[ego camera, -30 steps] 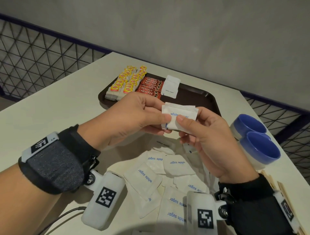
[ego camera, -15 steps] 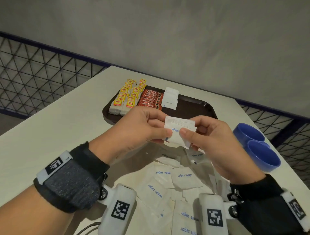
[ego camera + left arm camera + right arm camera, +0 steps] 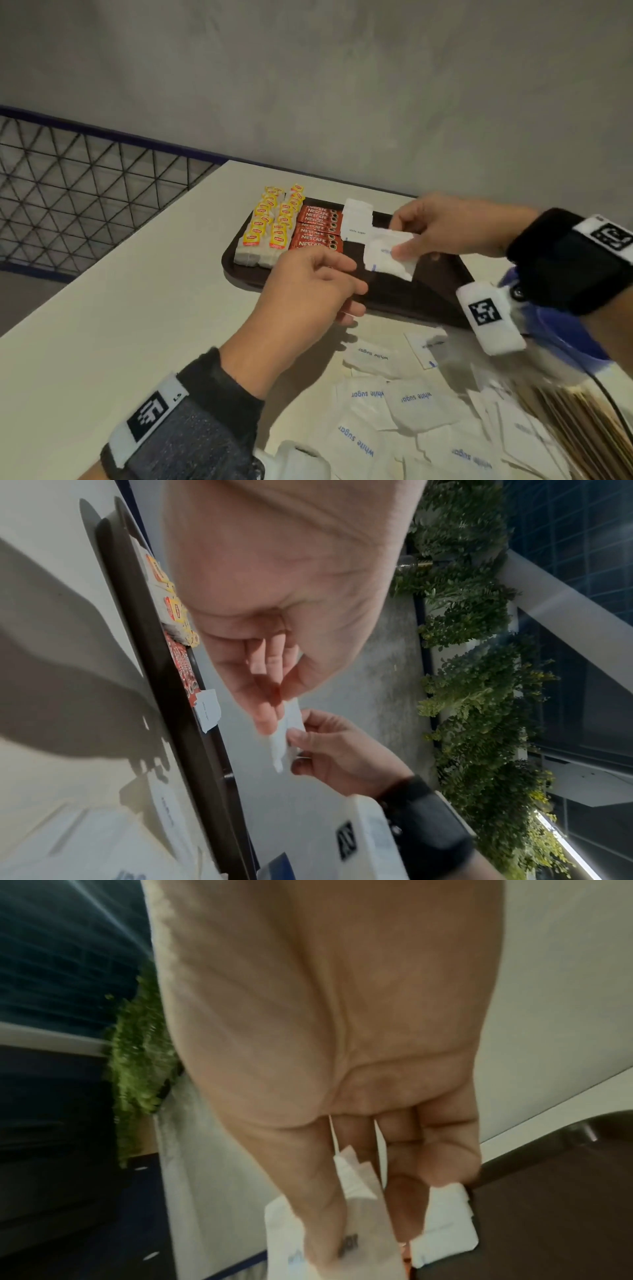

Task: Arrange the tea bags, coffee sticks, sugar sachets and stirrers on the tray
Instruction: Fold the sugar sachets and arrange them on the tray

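My right hand [image 3: 442, 226] fingers pinch a few white sugar sachets [image 3: 388, 255], count unclear, at frame centre above the brown tray [image 3: 428, 301]. My left hand [image 3: 308, 291] is loosely curled, holding nothing. Two tea-bag rows [image 3: 270, 226] sit upper-centre.

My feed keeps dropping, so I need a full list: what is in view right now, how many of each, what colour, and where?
tray: one, dark brown, far end of table.
tea bags: two rows, yellow-tagged, tray's left end.
coffee sticks: red stack, beside tea bags.
sugar sachets on tray: small white pile, beside coffee sticks.
loose sugar sachets: many, white, on table.
wooden stirrers: bundle, tan, lower right.
cups: blue, blurred, right edge.
left hand: fingers curled.
right hand: pinches held sachets over tray.
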Demonstrator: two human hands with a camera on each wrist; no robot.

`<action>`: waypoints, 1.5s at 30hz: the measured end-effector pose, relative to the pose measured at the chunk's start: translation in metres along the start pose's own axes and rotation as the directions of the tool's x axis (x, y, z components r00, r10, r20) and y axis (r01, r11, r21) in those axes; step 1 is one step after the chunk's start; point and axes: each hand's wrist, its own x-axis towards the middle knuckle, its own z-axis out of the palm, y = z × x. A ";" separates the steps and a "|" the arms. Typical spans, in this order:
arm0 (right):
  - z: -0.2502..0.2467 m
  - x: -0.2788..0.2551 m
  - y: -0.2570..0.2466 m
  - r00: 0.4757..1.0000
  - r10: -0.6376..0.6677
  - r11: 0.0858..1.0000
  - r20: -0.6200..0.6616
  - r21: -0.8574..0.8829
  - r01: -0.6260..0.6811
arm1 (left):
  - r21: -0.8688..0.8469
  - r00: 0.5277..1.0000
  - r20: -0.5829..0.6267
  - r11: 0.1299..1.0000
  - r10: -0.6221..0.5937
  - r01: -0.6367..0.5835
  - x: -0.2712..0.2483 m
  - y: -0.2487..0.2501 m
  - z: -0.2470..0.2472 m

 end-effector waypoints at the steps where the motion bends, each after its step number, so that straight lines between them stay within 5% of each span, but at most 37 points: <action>1: -0.002 0.019 0.005 0.999 0.010 1.000 -0.046 0.010 -0.010 | -0.017 1.000 -0.023 1.000 0.007 -0.007 0.001 0.002 -0.002; 10: 0.014 0.119 0.039 0.982 0.147 0.980 -0.118 -0.120 -0.161 | -0.092 0.999 -0.018 0.995 0.033 -0.035 -0.001 0.012 -0.005; 27: 0.032 0.139 0.029 0.978 0.169 0.934 -0.122 -0.296 -0.198 | -0.065 0.999 -0.043 0.997 0.032 -0.034 0.000 0.014 -0.005; 35: 0.035 0.148 0.034 0.975 0.072 0.826 -0.209 -0.536 -0.176 | -0.051 0.998 -0.049 0.998 0.036 -0.038 0.002 0.009 -0.007; 40: 0.022 0.128 0.024 0.970 0.040 0.788 -0.238 -0.590 -0.178 | -0.057 0.997 -0.069 0.997 0.047 -0.051 0.000 0.014 -0.005; 45: 0.016 0.031 -0.024 0.991 -0.082 0.820 -0.104 -0.572 0.007 | -0.038 0.991 -0.116 0.997 0.064 -0.069 -0.001 0.016 -0.007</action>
